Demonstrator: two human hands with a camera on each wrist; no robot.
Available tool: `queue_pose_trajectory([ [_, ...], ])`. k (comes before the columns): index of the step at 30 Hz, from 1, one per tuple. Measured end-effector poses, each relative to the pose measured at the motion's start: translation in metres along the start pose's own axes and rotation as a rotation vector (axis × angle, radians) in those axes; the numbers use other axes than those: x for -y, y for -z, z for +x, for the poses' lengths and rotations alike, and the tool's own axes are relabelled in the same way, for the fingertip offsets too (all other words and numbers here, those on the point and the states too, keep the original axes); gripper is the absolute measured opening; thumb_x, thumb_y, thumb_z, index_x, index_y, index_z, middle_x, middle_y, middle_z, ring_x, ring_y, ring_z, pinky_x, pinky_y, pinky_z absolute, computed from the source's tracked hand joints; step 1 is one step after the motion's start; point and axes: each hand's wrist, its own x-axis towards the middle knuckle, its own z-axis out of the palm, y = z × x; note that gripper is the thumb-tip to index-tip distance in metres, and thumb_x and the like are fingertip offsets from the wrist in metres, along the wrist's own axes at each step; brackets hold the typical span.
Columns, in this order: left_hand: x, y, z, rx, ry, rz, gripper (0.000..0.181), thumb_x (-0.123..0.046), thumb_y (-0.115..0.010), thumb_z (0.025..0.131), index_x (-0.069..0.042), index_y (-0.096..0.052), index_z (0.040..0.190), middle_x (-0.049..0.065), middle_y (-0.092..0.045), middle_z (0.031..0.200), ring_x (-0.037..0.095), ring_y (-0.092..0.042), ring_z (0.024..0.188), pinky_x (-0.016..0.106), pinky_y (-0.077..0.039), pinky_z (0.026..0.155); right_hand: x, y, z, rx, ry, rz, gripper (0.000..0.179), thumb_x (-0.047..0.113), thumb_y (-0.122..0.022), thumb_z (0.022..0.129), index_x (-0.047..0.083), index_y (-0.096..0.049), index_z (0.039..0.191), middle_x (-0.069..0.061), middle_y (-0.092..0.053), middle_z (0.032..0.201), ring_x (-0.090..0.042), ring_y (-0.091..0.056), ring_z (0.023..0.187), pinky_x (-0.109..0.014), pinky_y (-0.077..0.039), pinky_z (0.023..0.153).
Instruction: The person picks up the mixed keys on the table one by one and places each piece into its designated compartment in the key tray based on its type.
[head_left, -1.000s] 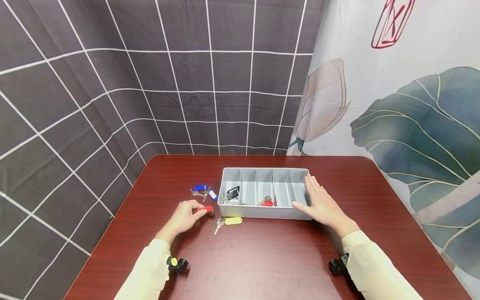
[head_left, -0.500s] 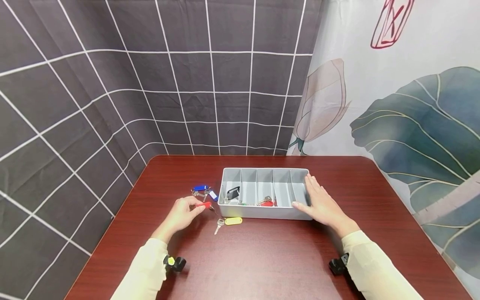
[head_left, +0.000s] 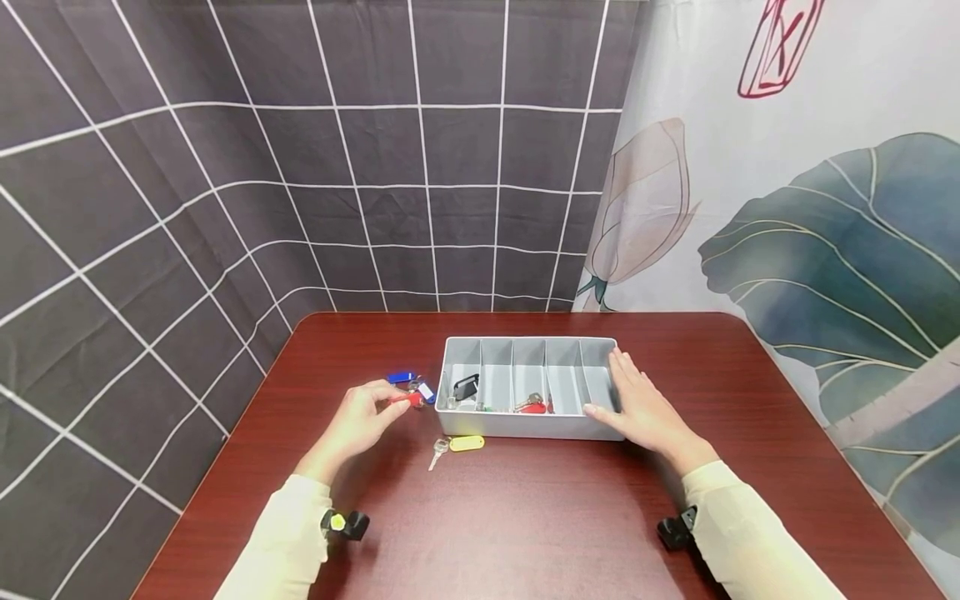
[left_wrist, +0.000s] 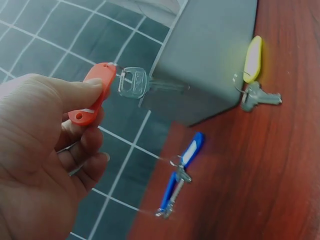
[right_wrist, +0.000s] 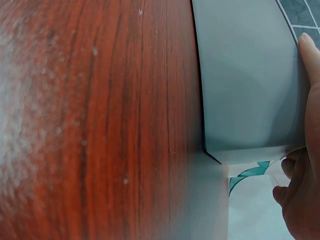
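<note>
My left hand [head_left: 352, 429] pinches a red key tag [left_wrist: 96, 90] between thumb and fingers. A silver key [left_wrist: 134, 82] hangs from that tag, clear of the table in the left wrist view, close to the left end of a grey divided tray [head_left: 525, 426]. At the tray's other end rests my right hand [head_left: 648, 412], thumb at the front rim and straight fingers along the right side. Just beyond the left hand lie two blue key tags [head_left: 401, 377] with keys. In front of the tray's left corner is a yellow key tag [head_left: 467, 443] with its key [head_left: 439, 448].
Inside the tray, a black key tag [head_left: 467, 386] sits in the leftmost compartment, and a red tag with a key [head_left: 534, 408] in the middle one. A reddish-brown table [head_left: 510, 525] carries everything. Dark gridded cloth [head_left: 382, 142] hangs behind.
My left hand has lifted the red key tag off the table and shifted slightly away and left with it, nearer the blue tags. The right hand and tray stay put.
</note>
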Motion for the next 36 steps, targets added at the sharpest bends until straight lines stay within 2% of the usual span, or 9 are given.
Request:
queue_pose_trajectory([
  [14,-0.018,0.007,0.015,-0.026,-0.094,-0.010,0.006,-0.012,-0.077,0.082,-0.012,-0.076,0.088,-0.009,-0.064,0.078,0.012,-0.056,0.071,0.028,-0.047,0.064,0.002,0.001,0.001,-0.014,0.004,0.006,0.106,0.063,-0.060,0.084,-0.007,-0.015,0.149,-0.025,-0.013,0.156,-0.040,-0.014,0.143,-0.061,-0.019,0.108],
  [21,-0.029,0.010,0.024,-0.006,-0.103,-0.036,0.007,-0.012,-0.075,0.083,-0.012,-0.076,0.090,-0.008,-0.065,0.081,0.011,-0.057,0.074,0.027,-0.050,0.065,0.001,0.001,0.001,-0.004,-0.005,0.002,0.107,0.065,-0.059,0.083,-0.006,-0.015,0.150,-0.023,-0.012,0.157,-0.038,-0.011,0.144,-0.060,-0.018,0.109],
  [27,-0.038,0.007,0.031,-0.002,-0.123,-0.056,0.006,-0.014,-0.075,0.084,-0.012,-0.076,0.089,-0.008,-0.065,0.080,0.011,-0.056,0.072,0.026,-0.048,0.062,0.002,0.000,0.000,0.005,-0.009,0.009,0.109,0.068,-0.058,0.082,-0.005,-0.013,0.150,-0.022,-0.010,0.158,-0.038,-0.011,0.144,-0.060,-0.018,0.109],
  [36,-0.051,-0.002,0.043,0.013,-0.159,-0.065,0.005,-0.013,-0.074,0.084,-0.012,-0.076,0.088,-0.009,-0.062,0.076,0.010,-0.053,0.069,0.027,-0.044,0.061,0.000,-0.001,0.000,0.000,-0.008,0.007,0.106,0.062,-0.062,0.083,-0.006,-0.014,0.150,-0.021,-0.011,0.158,-0.037,-0.011,0.144,-0.060,-0.019,0.109],
])
